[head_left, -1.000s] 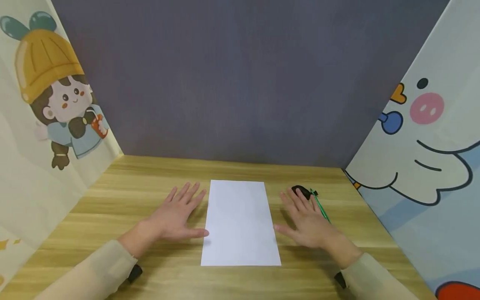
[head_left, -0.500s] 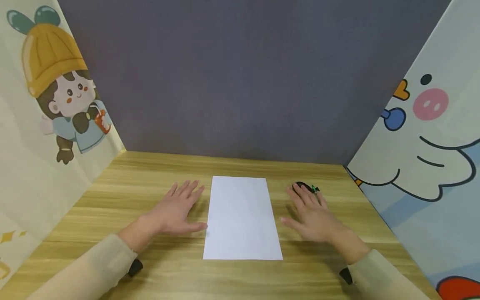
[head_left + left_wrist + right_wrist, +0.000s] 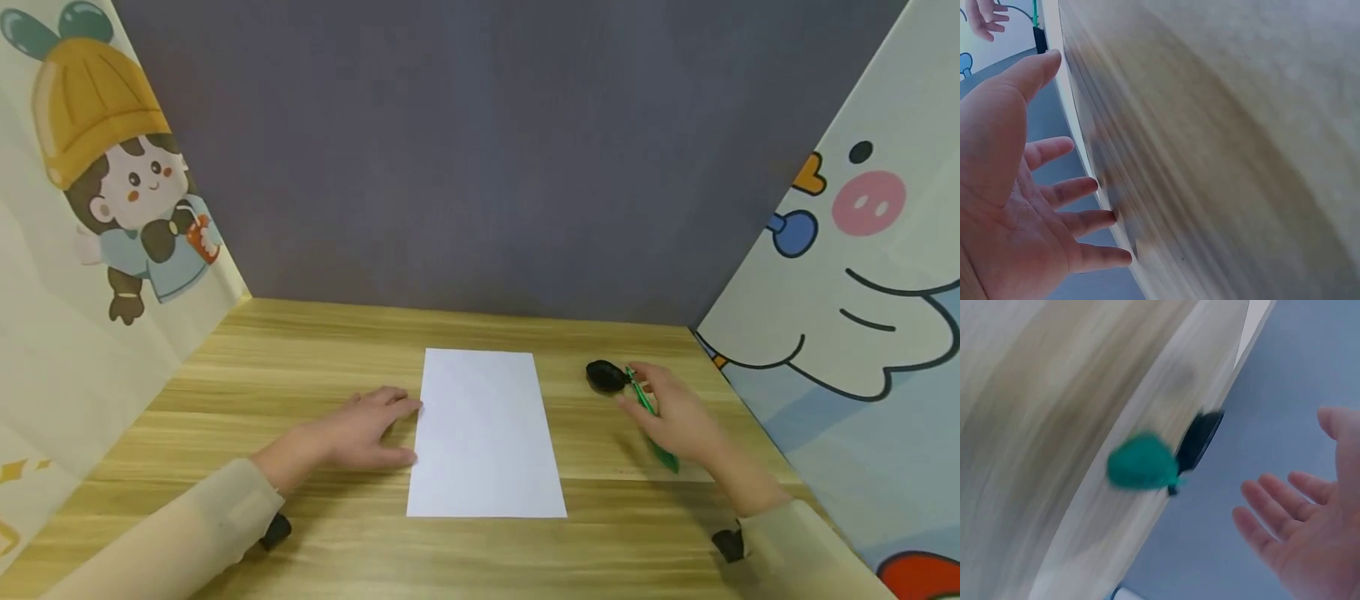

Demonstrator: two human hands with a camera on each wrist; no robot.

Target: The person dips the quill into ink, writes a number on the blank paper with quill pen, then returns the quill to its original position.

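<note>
My left hand (image 3: 365, 429) lies at the left edge of a white sheet of paper (image 3: 486, 433), with thumb and index fingertip right at that edge. In the left wrist view its fingers (image 3: 1085, 222) are extended and spread, holding nothing. My right hand (image 3: 678, 412) is above a slim green stick-like thing (image 3: 664, 457) with a broader near end, blurred in the right wrist view. Thumb and fingers are apart on either side of the stick, and the right wrist view shows nothing between them. The stick's far end meets a small black oval dish-like thing (image 3: 604, 377).
The wood-grain tabletop (image 3: 322, 350) ends at a dark grey panel (image 3: 465, 158) behind. Cartoon-printed panels flank it, a child in a yellow hat (image 3: 101, 117) on the left and a white bird-like figure (image 3: 870, 333) on the right.
My right hand has moved right and now hovers over the green stick, uncovering the black thing. The left hand's fingers have drawn in slightly from a flatter spread beside the paper.
</note>
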